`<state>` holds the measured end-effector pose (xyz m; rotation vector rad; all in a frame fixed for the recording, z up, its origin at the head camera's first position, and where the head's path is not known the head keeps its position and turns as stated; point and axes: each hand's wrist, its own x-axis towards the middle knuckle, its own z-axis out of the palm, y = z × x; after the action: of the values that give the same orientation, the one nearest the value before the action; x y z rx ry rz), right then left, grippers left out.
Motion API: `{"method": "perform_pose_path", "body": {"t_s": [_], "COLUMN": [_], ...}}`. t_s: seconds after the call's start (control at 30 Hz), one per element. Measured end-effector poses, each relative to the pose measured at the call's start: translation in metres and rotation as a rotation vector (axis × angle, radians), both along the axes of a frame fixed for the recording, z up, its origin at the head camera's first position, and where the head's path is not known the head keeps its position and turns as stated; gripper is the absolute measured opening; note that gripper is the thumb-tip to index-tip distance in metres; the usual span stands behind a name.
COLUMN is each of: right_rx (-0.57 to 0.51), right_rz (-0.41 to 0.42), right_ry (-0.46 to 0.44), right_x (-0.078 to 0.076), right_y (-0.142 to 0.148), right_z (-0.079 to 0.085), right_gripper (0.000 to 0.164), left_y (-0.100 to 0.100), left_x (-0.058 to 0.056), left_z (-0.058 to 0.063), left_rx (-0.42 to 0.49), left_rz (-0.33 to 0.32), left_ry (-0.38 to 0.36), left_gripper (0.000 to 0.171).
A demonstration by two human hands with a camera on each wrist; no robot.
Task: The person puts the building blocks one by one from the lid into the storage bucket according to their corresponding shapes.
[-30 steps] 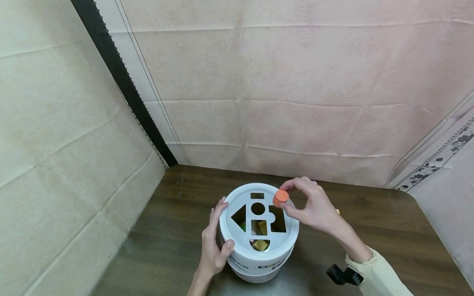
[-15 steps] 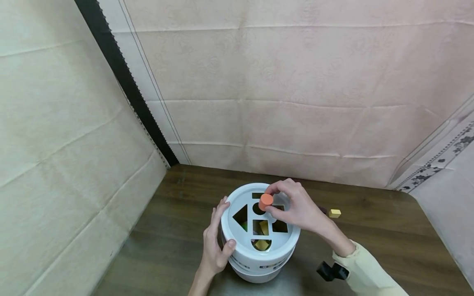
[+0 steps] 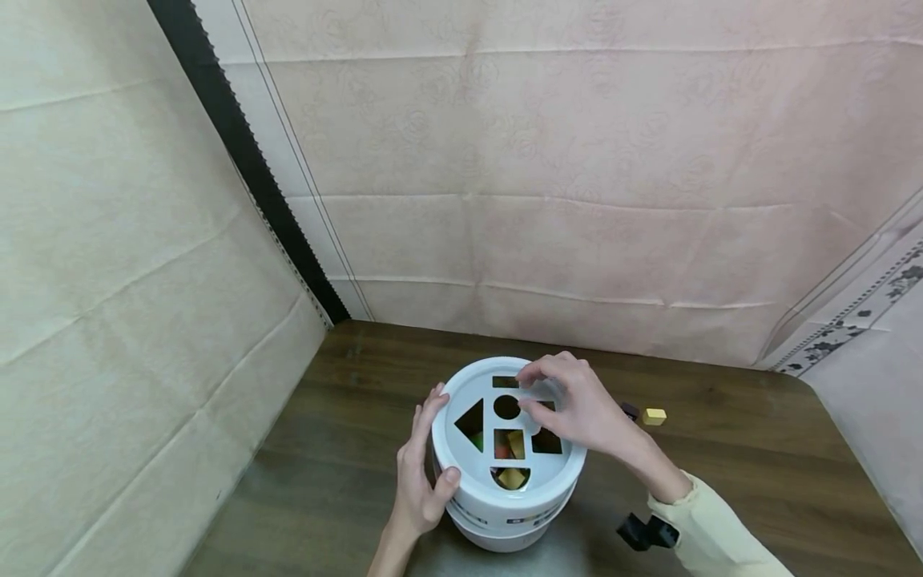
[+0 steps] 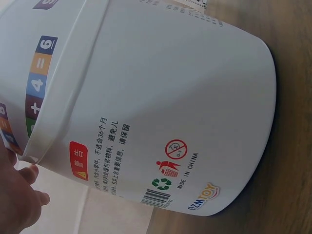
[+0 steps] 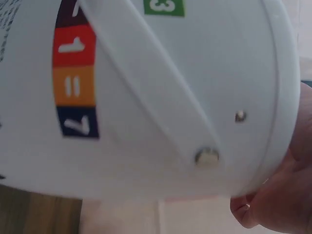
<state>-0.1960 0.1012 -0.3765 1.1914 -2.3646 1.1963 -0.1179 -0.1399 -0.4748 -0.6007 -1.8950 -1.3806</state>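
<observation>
A white shape-sorter bucket [image 3: 508,521] stands upright on the table, printed with number sums and a warning label. Its white lid [image 3: 467,474] has cut-outs: a triangle, a circle, a square and others. My left hand [image 3: 420,473] holds the bucket by its left side at the rim, thumb toward the front. Over the lid's right half hovers my right hand [image 3: 580,405], thumb and fingers parted beside the round hole with nothing between them. Through the square hole I see an orange-red patch [image 3: 501,452] and a yellow block [image 3: 515,442]; another yellow block [image 3: 512,478] shows lower down.
Right of the bucket, a small yellow block [image 3: 654,417] and a dark block [image 3: 630,411] lie on the brown wooden table [image 3: 757,457]. A pale cloth wall [image 3: 577,200] rises behind the table's back edge. A black device [image 3: 647,531] sits at the right sleeve.
The right hand moved left to the round hole with the orange cylinder and let it go. The cylinder has left the fingers, and orange-red now shows through the square hole. The left hand stayed put.
</observation>
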Motion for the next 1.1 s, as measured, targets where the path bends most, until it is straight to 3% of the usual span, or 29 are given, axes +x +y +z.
{"method": "perform_pose_path", "body": {"t_s": [0.23,0.43,0.77,0.93,1.1], "right_rx": [-0.091,-0.106,-0.062,-0.046,-0.045], "right_rz": [-0.192,-0.34,-0.448,-0.476,-0.499], "right_ry": [0.025,-0.08,-0.213,-0.265,-0.295], "right_x": [-0.012,-0.022,-0.03,-0.032,-0.032], "right_y": [0.042,0.096,0.162,0.178,0.185], "right_z": [-0.014,-0.039,-0.094,-0.12,-0.131], "right_gripper": [0.025,0.024,0.029,0.03,0.031], "left_y": [0.0,-0.001,-0.001,0.0,0.001], "left_x": [-0.002,-0.001,-0.001,0.0,-0.001], "left_z": [-0.001,-0.001,0.0,-0.001,-0.001], "left_rx": [-0.003,-0.002,0.006,0.002,0.007], "left_rz": [0.004,0.004,0.002,0.003,0.002], "left_ry": [0.014,0.006,0.011,0.015,0.01], "left_gripper": [0.072,0.07,0.07,0.069,0.069]}}
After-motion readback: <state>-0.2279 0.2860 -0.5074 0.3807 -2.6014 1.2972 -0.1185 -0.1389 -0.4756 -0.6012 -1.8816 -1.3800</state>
